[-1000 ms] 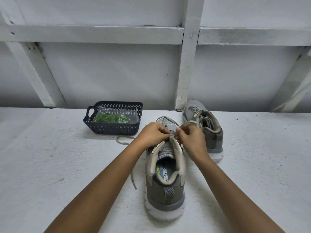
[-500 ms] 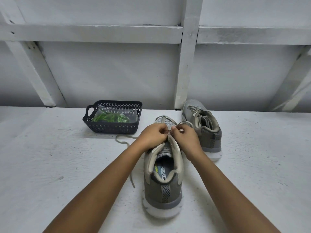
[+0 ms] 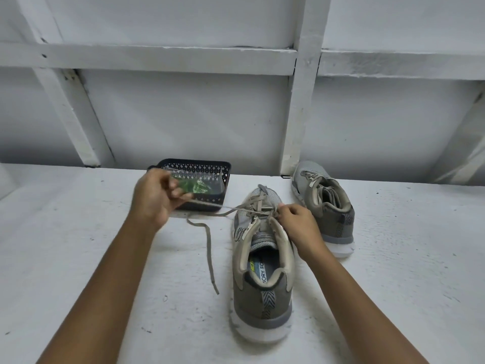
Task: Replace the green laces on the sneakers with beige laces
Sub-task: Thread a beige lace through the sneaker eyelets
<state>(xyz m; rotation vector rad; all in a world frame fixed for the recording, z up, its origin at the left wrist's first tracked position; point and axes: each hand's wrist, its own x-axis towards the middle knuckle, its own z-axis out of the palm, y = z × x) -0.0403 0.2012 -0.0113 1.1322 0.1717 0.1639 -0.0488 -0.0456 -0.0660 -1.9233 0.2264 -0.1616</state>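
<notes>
The step in hand appears to be lacing the near sneaker (image 3: 262, 261), which stands heel toward the viewer at the middle of the surface (image 3: 78, 245). The left hand (image 3: 153, 203) is raised to the left of the shoe, its fingers (image 3: 178, 191) curled round the beige lace (image 3: 209, 248) and drawing it taut from the left eyelets. The loose tail trails back across the surface. The right hand (image 3: 298, 222) pinches the same lace at the right eyelet row. Next, I judge, the slack must be evened and the ends fed through the top eyelets.

The lace is flat and dull beige, crossed over the tongue. The far sneaker (image 3: 328, 206) looks already laced in beige. The green laces (image 3: 195, 186) lie bagged in the black basket (image 3: 210, 166), far left.
</notes>
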